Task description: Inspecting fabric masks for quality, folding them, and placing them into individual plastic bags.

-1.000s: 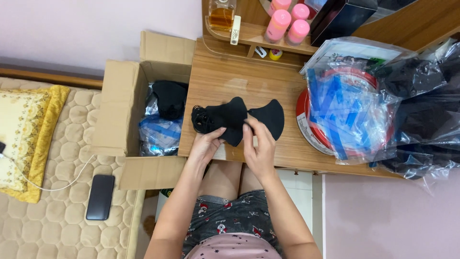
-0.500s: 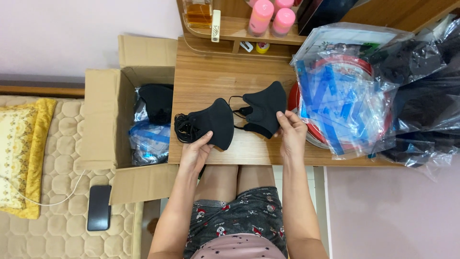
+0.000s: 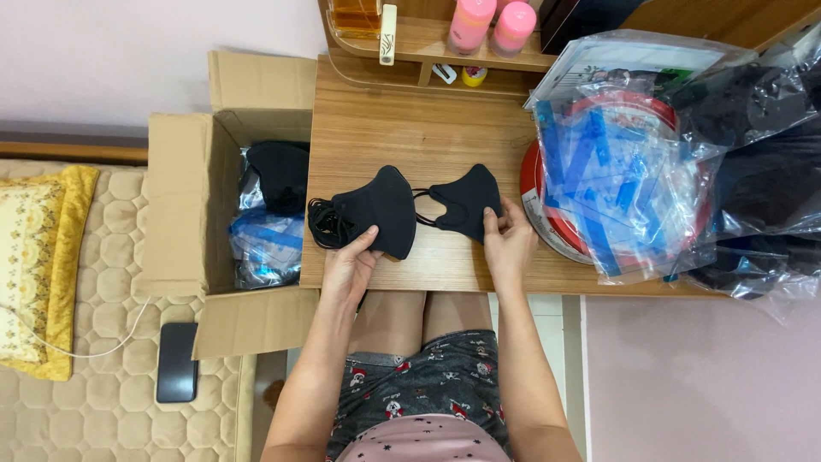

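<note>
Single head cam: you're looking straight down, fairly close, at the wooden desk (image 3: 402,128), with your lap at the near edge.

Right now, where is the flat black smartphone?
In the head view, the flat black smartphone lies at lower left on the quilted beige mattress, beside the open cardboard box.

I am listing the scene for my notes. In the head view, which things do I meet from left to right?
Yellow pillow → phone → cardboard box → left hand → left black mask → right black mask → right hand → clear plastic bag.
</note>
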